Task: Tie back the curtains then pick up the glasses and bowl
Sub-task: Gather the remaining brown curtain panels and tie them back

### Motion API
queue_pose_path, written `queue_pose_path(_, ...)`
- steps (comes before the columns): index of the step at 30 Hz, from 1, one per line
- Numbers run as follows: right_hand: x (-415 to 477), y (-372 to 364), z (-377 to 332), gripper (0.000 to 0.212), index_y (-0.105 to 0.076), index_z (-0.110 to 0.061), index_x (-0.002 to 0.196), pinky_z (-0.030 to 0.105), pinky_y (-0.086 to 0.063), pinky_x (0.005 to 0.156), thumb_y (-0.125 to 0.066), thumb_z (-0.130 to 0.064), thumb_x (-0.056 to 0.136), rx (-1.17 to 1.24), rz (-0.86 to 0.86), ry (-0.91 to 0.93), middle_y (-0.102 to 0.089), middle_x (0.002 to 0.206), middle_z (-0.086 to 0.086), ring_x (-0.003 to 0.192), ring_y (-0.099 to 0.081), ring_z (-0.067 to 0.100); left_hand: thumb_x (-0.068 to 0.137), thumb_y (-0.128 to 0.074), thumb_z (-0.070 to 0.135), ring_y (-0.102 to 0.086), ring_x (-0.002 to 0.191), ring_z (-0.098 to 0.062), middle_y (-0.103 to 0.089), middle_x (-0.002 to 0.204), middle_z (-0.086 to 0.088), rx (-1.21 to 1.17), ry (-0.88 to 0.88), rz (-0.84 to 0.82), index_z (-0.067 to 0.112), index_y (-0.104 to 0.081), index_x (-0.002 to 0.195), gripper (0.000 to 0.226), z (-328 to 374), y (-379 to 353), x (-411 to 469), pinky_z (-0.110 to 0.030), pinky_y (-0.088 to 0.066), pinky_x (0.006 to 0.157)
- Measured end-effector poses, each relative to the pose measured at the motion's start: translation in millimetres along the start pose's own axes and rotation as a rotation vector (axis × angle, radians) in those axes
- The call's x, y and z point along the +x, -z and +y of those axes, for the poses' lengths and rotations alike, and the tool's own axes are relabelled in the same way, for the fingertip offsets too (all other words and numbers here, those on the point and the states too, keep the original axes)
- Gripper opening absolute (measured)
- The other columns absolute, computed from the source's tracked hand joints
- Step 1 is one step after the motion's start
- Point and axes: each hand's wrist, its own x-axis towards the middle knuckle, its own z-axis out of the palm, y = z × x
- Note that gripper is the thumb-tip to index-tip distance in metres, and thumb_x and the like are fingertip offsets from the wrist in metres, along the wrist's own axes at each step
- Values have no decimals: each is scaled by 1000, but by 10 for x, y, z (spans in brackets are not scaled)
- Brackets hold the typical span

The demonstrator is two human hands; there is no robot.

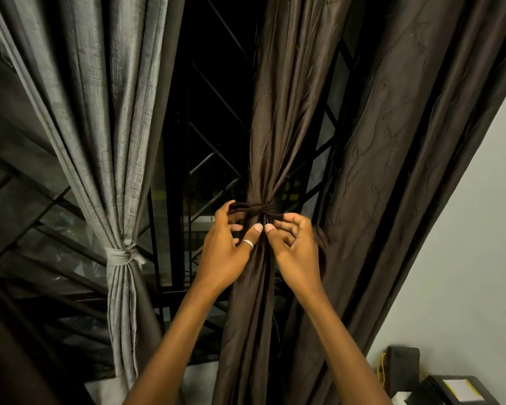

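A dark brown curtain hangs in the middle, gathered by a brown tie band knotted around it. My left hand, with a ring on the thumb, grips the band's left end. My right hand pinches the band's right end just right of the knot. Both thumbs meet below the knot. A grey curtain on the left is bound with a grey knotted tie. Glasses and bowl are not in view.
A second brown curtain panel hangs to the right against a pale wall. A black window grille shows between the curtains. Dark objects with a yellow cable sit at the bottom right corner.
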Motion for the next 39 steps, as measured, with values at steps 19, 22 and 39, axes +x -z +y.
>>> queue_pose_path(19,77,8,88,22,-71,-12,118,49,-49,108,-53,-11,105,154,-174,-173,-75,117,8,116,-68,26,102,-57,16,-71,105,-7,-76,112,1,-460,160,-142,14,-70,124,26,-309,87,137,-12,-53,80)
queue_pose_path(22,57,11,144,21,-70,-10,119,52,-49,108,-54,-12,105,170,-130,-166,-75,116,9,116,-69,27,103,-54,17,-72,105,-10,-76,111,1,-432,146,-117,15,-69,124,25,-278,26,100,-19,-56,86)
queue_pose_path(39,73,1472,-81,15,-73,-13,110,15,-52,69,-68,-15,96,-211,385,393,-70,98,-3,78,-66,4,93,-68,32,-57,91,-20,-55,107,-2,203,-39,593,24,-50,111,26,260,-916,-468,-33,-52,78)
